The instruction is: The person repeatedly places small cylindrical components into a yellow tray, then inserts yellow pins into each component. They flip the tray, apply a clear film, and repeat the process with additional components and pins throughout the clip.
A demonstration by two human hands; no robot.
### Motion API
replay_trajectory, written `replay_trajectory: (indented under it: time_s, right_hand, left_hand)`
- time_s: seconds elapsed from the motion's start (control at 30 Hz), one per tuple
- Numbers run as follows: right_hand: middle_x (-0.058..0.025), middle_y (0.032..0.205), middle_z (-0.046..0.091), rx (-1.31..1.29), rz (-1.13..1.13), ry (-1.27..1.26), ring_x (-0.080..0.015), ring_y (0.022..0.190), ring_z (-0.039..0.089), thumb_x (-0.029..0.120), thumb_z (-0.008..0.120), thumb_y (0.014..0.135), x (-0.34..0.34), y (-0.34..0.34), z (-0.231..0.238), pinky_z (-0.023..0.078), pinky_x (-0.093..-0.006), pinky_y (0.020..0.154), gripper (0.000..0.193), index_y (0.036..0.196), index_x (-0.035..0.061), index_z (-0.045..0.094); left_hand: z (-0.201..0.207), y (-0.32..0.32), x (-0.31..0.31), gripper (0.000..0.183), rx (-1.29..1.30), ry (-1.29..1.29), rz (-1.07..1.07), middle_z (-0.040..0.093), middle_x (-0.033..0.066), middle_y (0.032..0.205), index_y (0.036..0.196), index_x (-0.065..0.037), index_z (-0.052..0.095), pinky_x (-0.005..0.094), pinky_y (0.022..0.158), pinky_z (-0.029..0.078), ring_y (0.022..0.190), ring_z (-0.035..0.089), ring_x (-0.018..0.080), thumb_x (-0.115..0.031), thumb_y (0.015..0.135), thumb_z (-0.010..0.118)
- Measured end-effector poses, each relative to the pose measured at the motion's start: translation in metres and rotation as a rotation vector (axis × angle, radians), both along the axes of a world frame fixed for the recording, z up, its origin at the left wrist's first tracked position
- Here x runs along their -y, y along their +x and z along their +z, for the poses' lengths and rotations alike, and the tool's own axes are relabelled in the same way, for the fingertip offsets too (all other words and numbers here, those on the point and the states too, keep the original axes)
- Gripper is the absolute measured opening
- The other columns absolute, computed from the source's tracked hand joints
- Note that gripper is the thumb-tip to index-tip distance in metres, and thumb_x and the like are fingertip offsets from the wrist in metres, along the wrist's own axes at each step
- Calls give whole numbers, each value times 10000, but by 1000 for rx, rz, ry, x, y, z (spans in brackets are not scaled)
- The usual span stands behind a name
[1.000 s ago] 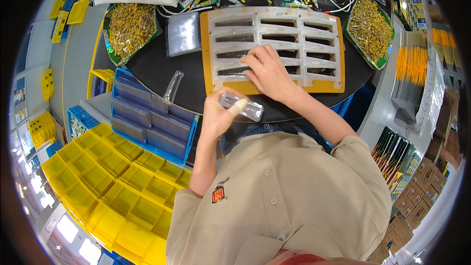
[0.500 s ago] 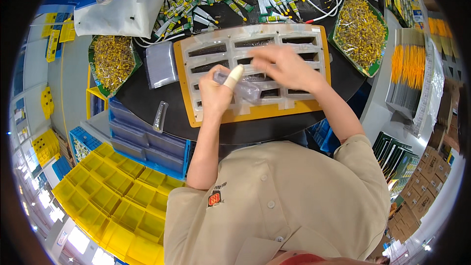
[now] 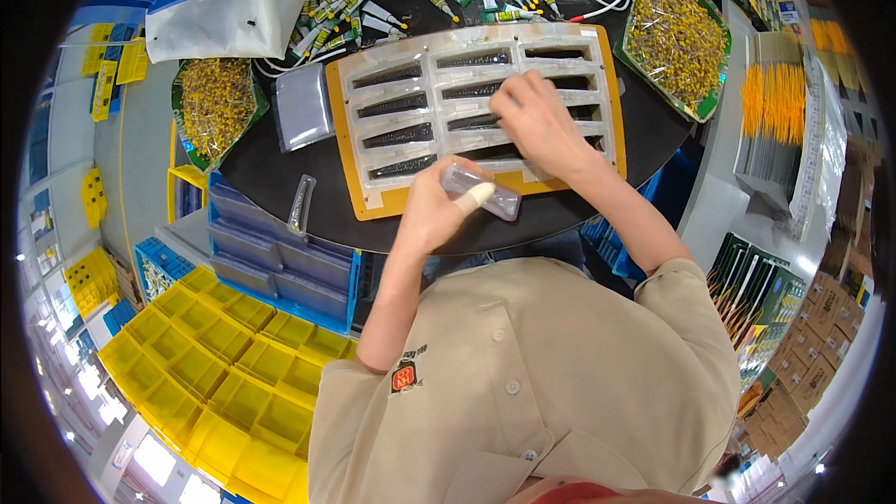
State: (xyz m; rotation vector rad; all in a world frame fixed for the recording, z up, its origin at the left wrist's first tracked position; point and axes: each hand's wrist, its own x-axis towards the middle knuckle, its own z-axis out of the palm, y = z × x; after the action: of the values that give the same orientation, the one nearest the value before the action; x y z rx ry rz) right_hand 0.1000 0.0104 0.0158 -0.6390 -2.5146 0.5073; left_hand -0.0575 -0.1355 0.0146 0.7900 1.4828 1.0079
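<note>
My left hand [image 3: 441, 207] is closed around a few nested clear plastic blister shells [image 3: 504, 203], held over the front edge of the tray. A pale finger cot covers its thumb. My right hand [image 3: 543, 126] reaches down to the middle of the slotted tray [image 3: 359, 198], fingers bent and pressed together at a slot. What they hold, if anything, is hidden beneath them. The tray is a yellow board with a white frame and rows of long dark slots. Glints in several slots look like clear plastic.
Loose clear blister [image 3: 301, 205] and stacked clear sheets [image 3: 305, 107] lie left. Small tubes [image 3: 443, 0] cover the table's back. Boxes of yellow-headed pins stand left [image 3: 219, 107] and right [image 3: 674, 47]. A white cable [image 3: 616, 2] runs behind. Yellow bins [image 3: 224, 355] are at lower left.
My left hand has moved nearer me and right with the blister shells. My right hand, blurred earlier, has come down onto the tray's middle slots. The whole view has shifted slightly.
</note>
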Motion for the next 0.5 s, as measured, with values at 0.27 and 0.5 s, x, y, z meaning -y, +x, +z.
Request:
replay_trajectory:
  time_s: [0.27,0.5]
  right_hand:
    - [-138,909,643,79,114,-275,-299,870,632,112,708,878,34,20,-3,503,-389,722,167,1014,24,667]
    - [-134,909,672,-141,156,-742,-282,815,656,109,670,907,9,45,-5,514,-365,718,191,1082,36,689]
  left_hand:
    - [4,9,14,299,148,-164,46,685,70,735,803,4,670,269,556,501,613,617,117,-267,863,780]
    - [14,16,-36,300,-196,-13,84,651,49,638,813,-4,675,283,544,483,572,587,112,-281,855,783]
